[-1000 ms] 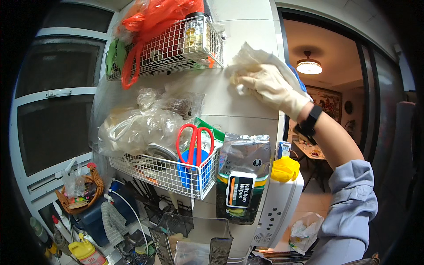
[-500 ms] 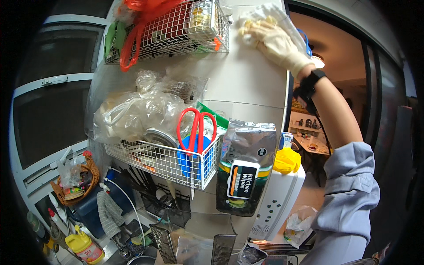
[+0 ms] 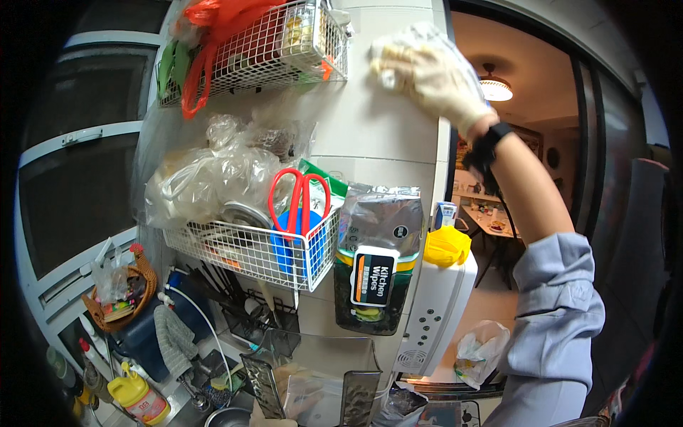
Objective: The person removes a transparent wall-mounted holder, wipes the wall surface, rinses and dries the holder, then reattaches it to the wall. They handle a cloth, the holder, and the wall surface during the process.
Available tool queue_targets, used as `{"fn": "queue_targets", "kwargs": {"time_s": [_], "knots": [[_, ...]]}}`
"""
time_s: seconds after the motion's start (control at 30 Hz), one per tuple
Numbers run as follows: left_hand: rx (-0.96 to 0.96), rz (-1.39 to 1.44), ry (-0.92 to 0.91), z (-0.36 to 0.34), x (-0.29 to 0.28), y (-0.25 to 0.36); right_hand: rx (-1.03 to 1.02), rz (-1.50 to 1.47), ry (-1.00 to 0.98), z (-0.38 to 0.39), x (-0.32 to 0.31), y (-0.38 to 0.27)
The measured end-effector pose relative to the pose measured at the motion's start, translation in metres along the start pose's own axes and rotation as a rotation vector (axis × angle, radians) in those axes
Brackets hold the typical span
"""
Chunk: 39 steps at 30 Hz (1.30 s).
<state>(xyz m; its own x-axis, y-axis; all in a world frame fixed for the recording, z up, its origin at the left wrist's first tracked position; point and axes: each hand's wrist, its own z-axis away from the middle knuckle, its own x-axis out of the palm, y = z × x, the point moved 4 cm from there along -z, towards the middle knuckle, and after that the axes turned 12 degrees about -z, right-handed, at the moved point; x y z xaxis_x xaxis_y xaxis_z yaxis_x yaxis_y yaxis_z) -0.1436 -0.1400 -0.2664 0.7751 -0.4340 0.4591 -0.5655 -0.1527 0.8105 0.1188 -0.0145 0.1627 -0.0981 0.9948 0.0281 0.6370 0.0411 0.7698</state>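
High on the white wall tiles, my right hand [image 3: 434,82] in a cream glove is closed on a white cloth [image 3: 420,39] and presses it to the wall [image 3: 380,117] near the doorway edge. A black watch band [image 3: 487,146] circles that wrist. Low in the middle, my left hand [image 3: 295,393], gloved too, shows blurred through a smoky see-through plastic holder [image 3: 320,349]; its fingers are mostly hidden. A pack of kitchen wipes [image 3: 373,256] hangs on the wall between the two hands.
White wire baskets [image 3: 242,252] hold plastic bags [image 3: 213,171], red-handled scissors [image 3: 302,203] and a red bag [image 3: 213,43]. A white appliance [image 3: 437,313] with a yellow bundle [image 3: 447,245] stands right. Lower left are a yellow jug [image 3: 139,395] and a grey cloth [image 3: 174,341].
My right hand and the cloth have shifted slightly down against the wall. My left hand has come into view behind the see-through holder. The whole view has swung a little right.
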Motion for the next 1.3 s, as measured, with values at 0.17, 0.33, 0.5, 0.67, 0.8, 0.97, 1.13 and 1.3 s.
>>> {"fn": "queue_targets", "kwargs": {"time_s": [0.17,0.33,0.5,0.67,0.8,0.97,1.13,1.3], "knots": [[-0.019,0.003,0.069,0.012,0.004,-0.002,0.114,-0.082,0.052,-0.028,0.04,0.033],[-0.037,0.007,0.127,0.021,0.012,-0.001,0.145,-0.209,-0.014,-0.009,0.027,0.0],[-0.028,-0.012,0.126,0.03,0.027,-0.004,0.243,-0.273,-0.299,0.038,-0.012,-0.047],[0.017,-0.032,0.111,0.042,0.044,-0.001,0.398,-0.406,-0.452,0.07,-0.035,-0.054],[0.043,-0.135,0.256,0.06,0.052,0.005,0.036,-0.274,-0.309,0.097,-0.051,-0.057],[-0.01,-0.089,0.366,0.079,0.044,0.008,0.801,-1.392,0.012,0.159,-0.068,-0.076],[-0.032,-0.12,0.438,0.099,0.035,0.003,0.812,-1.795,-0.013,0.175,-0.093,-0.18],[0.065,-0.086,0.554,0.13,0.026,0.007,1.06,-2.526,-0.11,0.155,-0.06,-0.328]]}}
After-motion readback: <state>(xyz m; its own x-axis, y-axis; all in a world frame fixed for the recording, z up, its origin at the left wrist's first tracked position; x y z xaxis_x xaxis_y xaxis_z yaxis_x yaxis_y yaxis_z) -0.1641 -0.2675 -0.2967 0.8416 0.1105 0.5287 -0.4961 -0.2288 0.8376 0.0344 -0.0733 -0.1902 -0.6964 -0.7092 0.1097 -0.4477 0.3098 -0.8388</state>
